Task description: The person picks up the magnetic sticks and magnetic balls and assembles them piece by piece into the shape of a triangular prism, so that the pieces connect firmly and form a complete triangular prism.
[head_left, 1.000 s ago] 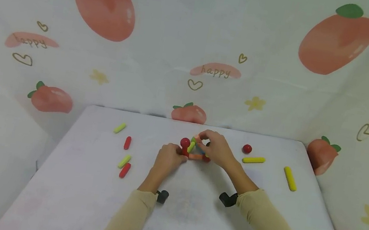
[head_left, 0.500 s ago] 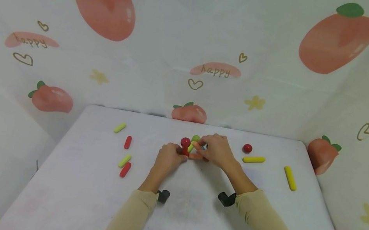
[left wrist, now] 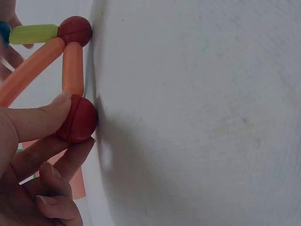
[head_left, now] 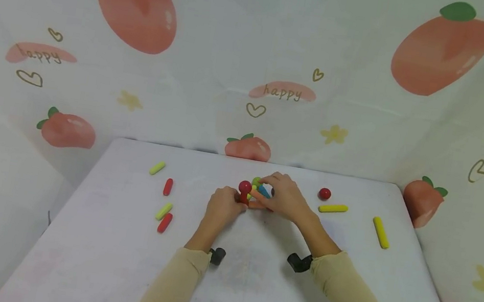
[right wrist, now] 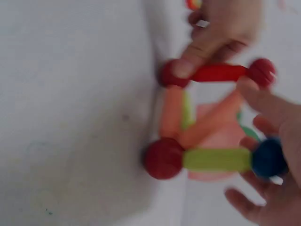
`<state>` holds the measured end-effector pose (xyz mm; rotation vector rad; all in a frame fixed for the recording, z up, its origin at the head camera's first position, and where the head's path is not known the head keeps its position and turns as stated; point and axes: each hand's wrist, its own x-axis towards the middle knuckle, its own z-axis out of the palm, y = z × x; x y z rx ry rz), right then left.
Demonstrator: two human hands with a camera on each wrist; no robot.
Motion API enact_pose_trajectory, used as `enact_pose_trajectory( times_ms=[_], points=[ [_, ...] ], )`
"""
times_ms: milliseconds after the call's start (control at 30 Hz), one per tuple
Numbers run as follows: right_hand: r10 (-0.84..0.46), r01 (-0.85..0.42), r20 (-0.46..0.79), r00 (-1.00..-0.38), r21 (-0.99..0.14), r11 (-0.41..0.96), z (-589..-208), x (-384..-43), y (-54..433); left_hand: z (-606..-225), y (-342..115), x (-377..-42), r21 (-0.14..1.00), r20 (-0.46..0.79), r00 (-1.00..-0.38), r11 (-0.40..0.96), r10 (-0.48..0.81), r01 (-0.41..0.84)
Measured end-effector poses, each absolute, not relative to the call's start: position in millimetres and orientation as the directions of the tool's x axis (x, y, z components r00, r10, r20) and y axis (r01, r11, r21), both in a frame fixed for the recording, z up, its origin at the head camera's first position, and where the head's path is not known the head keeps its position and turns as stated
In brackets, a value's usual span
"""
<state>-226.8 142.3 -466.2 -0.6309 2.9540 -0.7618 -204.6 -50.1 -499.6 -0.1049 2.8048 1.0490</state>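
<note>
A frame of building sticks and balls stands on the table between my hands. My left hand (head_left: 221,209) pinches a low red ball (left wrist: 81,120) between thumb and fingers. From it a red stick (right wrist: 218,73) rises to an upper red ball (head_left: 244,187), and a short orange stick (left wrist: 73,68) runs to another low red ball (right wrist: 163,158). My right hand (head_left: 289,199) has its thumb on the upper end of a long orange stick (right wrist: 211,117), right at the upper red ball. Its other fingers are around a blue ball (right wrist: 269,157) topping a lime stick (right wrist: 217,159). A green ball (head_left: 257,181) sits at the back.
Red sticks (head_left: 167,187) and light green sticks (head_left: 157,168) lie loose on the left of the white table (head_left: 114,267). To the right lie a red ball (head_left: 325,193) and two yellow sticks (head_left: 333,209). A patterned cloth (head_left: 220,39) rises behind the table.
The long orange stick has come down from beside the green ball and now slants toward the upper red ball, with my right hand on it. My left hand has stayed nearly in place.
</note>
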Motion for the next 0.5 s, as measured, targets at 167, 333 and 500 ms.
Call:
enact_pose_trajectory(
  times_ms=[167, 333, 500],
  points=[
    [-0.295, -0.181, -0.025, -0.955, -0.740, 0.647, -472, -217, 167, -498, -49, -203, 0.648, -0.178, -0.984, 0.749, -0.025, -0.136],
    [-0.229, -0.106, -0.060, -0.972, -0.754, 0.648, -504, -210, 173, -500, -50, -204, 0.654, -0.169, -0.985, 0.745, -0.028, -0.133],
    [-0.217, -0.173, 0.037, -0.975, -0.744, 0.646, -520, -211, 167, -502, -52, -204, 0.657, -0.157, -0.987, 0.744, -0.020, -0.120]
  ],
)
